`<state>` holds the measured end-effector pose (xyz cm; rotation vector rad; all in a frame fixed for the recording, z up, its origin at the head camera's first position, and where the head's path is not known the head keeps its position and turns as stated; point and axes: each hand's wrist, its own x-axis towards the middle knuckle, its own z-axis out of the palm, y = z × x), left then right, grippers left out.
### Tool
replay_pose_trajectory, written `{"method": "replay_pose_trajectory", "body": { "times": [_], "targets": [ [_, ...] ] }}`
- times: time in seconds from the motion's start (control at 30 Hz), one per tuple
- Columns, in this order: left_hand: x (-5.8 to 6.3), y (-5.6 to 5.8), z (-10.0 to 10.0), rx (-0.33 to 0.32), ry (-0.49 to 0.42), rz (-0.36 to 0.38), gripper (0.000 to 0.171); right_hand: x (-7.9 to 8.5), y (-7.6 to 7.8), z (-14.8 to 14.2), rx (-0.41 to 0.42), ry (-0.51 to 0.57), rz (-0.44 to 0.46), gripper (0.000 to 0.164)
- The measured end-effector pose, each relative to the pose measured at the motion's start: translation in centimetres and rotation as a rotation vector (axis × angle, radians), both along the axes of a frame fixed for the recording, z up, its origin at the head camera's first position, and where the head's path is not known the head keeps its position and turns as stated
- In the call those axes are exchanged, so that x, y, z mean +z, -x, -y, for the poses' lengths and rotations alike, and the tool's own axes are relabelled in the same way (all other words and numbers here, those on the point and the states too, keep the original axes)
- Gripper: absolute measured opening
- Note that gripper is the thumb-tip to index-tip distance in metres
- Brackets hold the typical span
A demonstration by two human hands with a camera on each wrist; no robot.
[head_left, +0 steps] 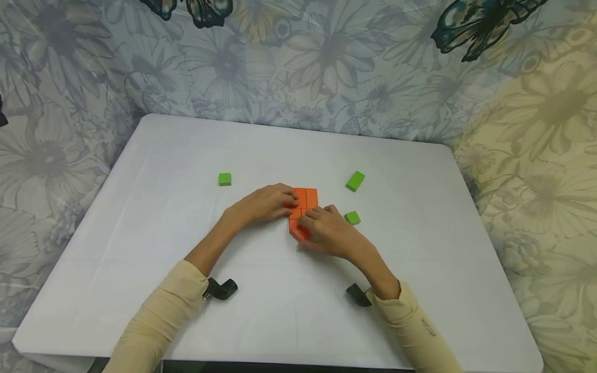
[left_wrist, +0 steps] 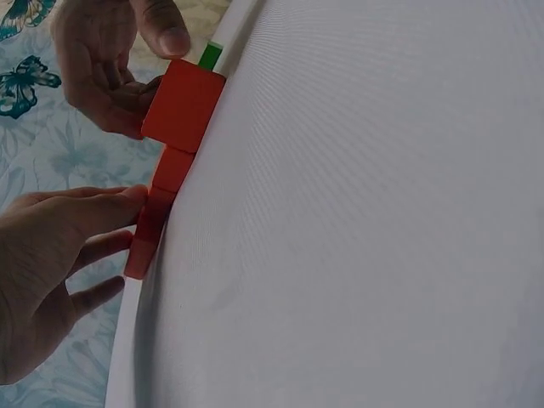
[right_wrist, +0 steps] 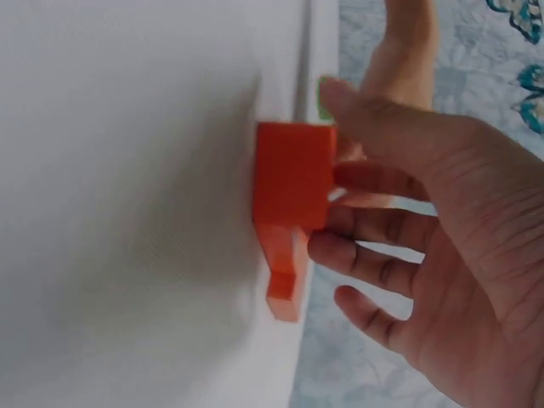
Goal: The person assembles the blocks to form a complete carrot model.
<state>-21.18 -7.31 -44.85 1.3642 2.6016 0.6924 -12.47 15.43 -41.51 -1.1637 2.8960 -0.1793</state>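
Observation:
Several orange blocks (head_left: 311,198) lie close together in a flat group on the white table. At the group's left side, my left hand (head_left: 267,203) rests its extended fingertips against the blocks; in the left wrist view those fingers (left_wrist: 102,211) look fairly straight. My right hand (head_left: 332,233) is over the near end, its thumb and bent fingers about the nearest orange block (right_wrist: 293,174). That block stands taller than its neighbours in the left wrist view. Part of the group is hidden beneath both hands.
A green cube (head_left: 225,179) sits back left. Two more green pieces are to the right: a longer green block (head_left: 355,181) farther back and a small green block (head_left: 352,217) just beyond my right hand. Floral fabric (head_left: 303,67) hangs behind the white table (head_left: 186,155).

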Motion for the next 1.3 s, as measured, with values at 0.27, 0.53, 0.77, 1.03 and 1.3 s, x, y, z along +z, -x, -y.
{"method": "replay_pose_trajectory", "body": {
  "times": [0.27,0.53,0.77,1.03,1.3],
  "targets": [
    [0.2,-0.3,0.2,-0.023,0.047,-0.044,0.037,2.2,4.6,-5.4,-0.218,0.175,0.012,0.032],
    [0.7,-0.7,0.4,-0.036,0.069,-0.057,0.034,1.5,8.9,-11.8,-0.346,0.014,0.238,0.054],
    [1.0,-0.9,0.3,-0.025,0.07,-0.034,0.032,0.7,9.4,-12.5,-0.432,-0.046,0.237,0.052],
    [0.7,-1.1,0.1,-0.021,0.056,-0.003,0.033,0.1,9.9,-12.7,-0.452,0.009,0.233,0.036],
    [0.5,-1.4,0.1,0.012,0.069,-0.002,0.035,1.4,11.2,-8.1,-0.271,0.112,0.259,0.032]
  ]
}}
